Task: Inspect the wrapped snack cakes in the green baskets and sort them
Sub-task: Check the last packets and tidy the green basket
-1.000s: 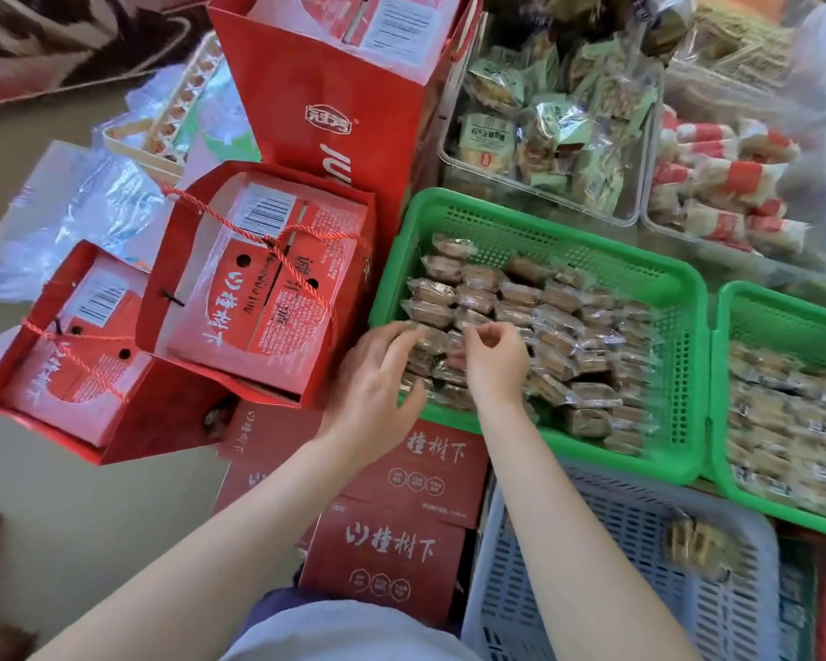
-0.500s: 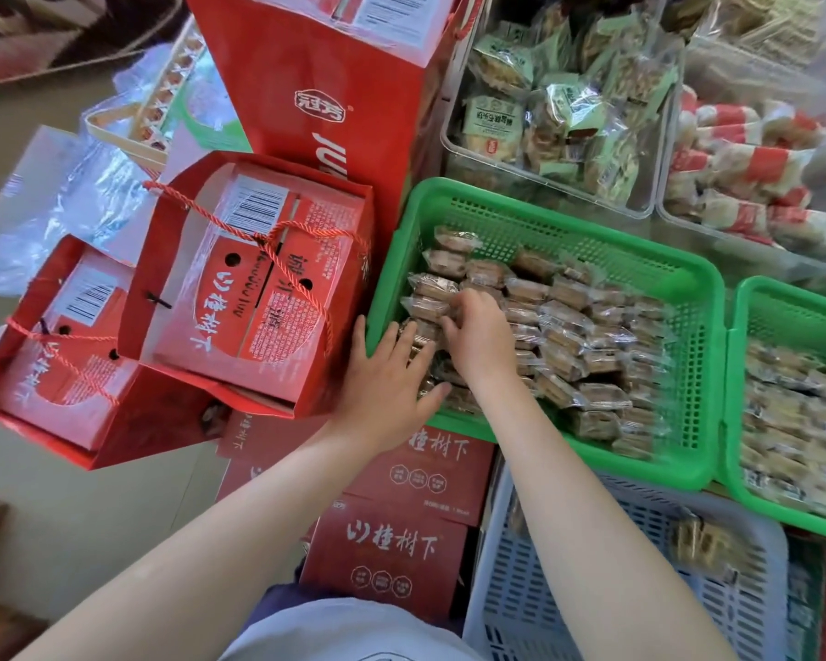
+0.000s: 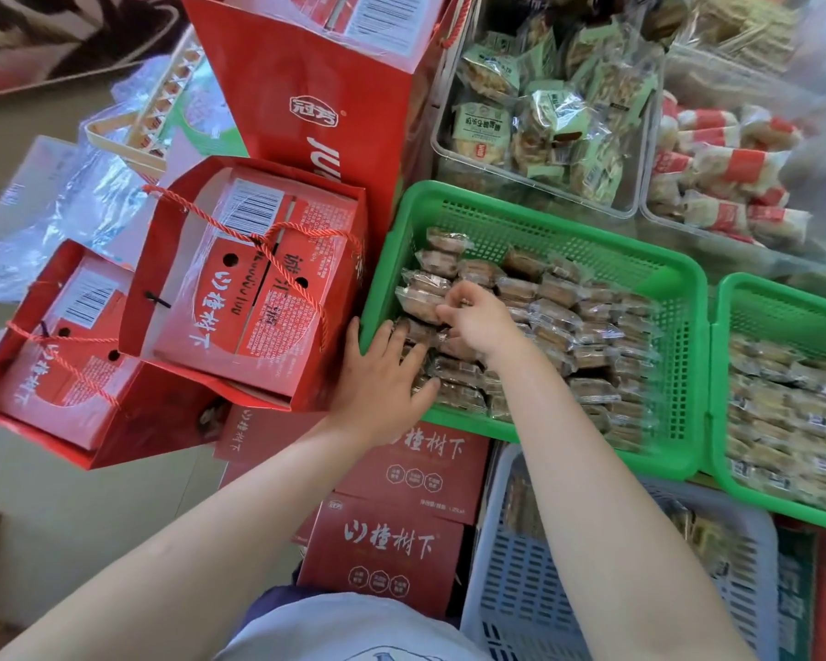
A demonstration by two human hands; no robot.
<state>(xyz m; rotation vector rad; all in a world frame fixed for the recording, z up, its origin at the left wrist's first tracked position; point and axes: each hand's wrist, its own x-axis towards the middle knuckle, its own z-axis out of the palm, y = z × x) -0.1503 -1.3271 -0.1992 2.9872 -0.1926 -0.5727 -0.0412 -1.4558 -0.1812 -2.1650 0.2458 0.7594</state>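
A green basket [image 3: 544,202] holds rows of brown snack cakes [image 3: 592,326] in clear wrappers. My left hand [image 3: 377,374] lies flat, fingers spread, over the basket's near-left corner and rests on the cakes there. Just beyond it, my right hand [image 3: 482,326] has its fingers curled around one wrapped cake [image 3: 420,302] in the left rows. To the right stands a second green basket [image 3: 783,298], filled with paler wrapped cakes [image 3: 783,412].
A grey-blue basket [image 3: 520,565] with a few wrapped cakes sits in front of the green ones. Red boxes [image 3: 387,546] and red gift bags [image 3: 258,288] crowd the left. Clear bins of green-wrapped [image 3: 544,112] and red-striped snacks [image 3: 735,183] stand behind.
My right hand has reached further into the basket, towards its left rows. My left hand has flattened onto the near-left corner. The view has shifted slightly.
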